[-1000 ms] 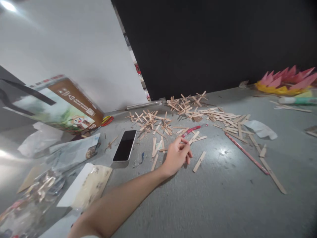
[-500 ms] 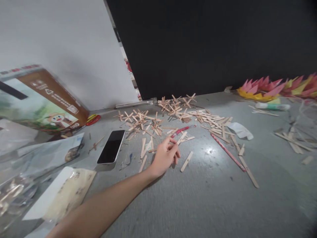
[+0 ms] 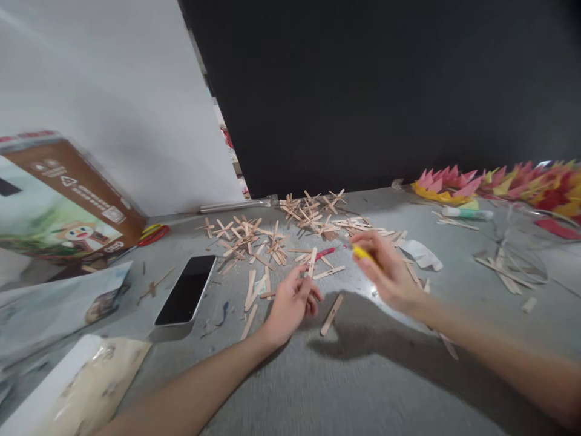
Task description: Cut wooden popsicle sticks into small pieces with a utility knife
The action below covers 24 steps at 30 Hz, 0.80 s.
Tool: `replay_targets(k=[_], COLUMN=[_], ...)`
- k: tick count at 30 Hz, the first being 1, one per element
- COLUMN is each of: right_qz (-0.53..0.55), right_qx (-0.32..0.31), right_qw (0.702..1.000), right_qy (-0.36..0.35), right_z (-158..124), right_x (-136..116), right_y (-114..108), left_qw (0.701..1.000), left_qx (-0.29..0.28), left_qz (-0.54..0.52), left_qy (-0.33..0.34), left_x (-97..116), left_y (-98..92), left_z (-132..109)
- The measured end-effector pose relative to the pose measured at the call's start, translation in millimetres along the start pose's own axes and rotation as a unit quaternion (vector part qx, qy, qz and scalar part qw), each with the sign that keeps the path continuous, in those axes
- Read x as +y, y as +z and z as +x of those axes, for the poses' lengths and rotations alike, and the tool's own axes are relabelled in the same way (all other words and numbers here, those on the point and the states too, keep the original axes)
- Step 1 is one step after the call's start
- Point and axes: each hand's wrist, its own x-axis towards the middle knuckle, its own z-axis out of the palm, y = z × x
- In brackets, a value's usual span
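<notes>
My left hand (image 3: pixel 293 303) is closed in a pinch on a wooden craft stick (image 3: pixel 312 261), which points up and away from my fingers. To its right, my right hand (image 3: pixel 385 272) is raised over the table and closed on a small yellow object (image 3: pixel 363 253); my fingers cover most of it, so its kind cannot be told. Just beyond my left hand lies a red-patterned strip (image 3: pixel 325 252) among loose sticks. Another craft stick (image 3: pixel 331 315) with a dark mark in its middle rests on the table between my wrists. Star-shaped stick pieces (image 3: pixel 245 233) are heaped farther back.
A phone (image 3: pixel 187 290) lies to the left, near a printed carton (image 3: pixel 86 206) and red-yellow scissors (image 3: pixel 153 234). White tissue (image 3: pixel 422 254), a glue tube (image 3: pixel 467 213) and pink-yellow paper crowns (image 3: pixel 447 184) are at right. A black panel (image 3: pixel 363 91) stands behind.
My right hand has come in from the right with the yellow object. My left hand still holds the stick, now tilted more upright. The view has shifted slightly.
</notes>
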Motion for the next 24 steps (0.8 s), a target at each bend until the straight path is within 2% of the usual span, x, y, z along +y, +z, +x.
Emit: replay_targets(k=[3, 6, 11, 17, 24], right_qz=[-0.067, -0.136, -0.127, -0.113, -0.118], right_qx=[-0.08, -0.135, -0.147, -0.17, -0.151], right_qw=[0.993, 0.976, 0.979, 0.973, 0.975], right_qy=[-0.057, -0.104, -0.064, -0.108, -0.109], right_z=[-7, -10, -5, -6, -6], right_x=[10, 16, 16, 22, 24], right_y=[19, 26, 24, 30, 31], left_qw=[1.0, 1.0, 1.0, 1.0, 1.0], left_qx=[0.004, 0.01, 0.015, 0.006, -0.02], left_qz=[0.0, 0.006, 0.005, -0.001, 0.009], left_qy=[-0.01, -0.018, -0.02, -0.018, -0.013], left_x=[1, 3, 5, 9, 10], left_y=[0.0, 0.8, 2.4, 3.7, 2.7], left_z=[0, 0, -2, -5, -5])
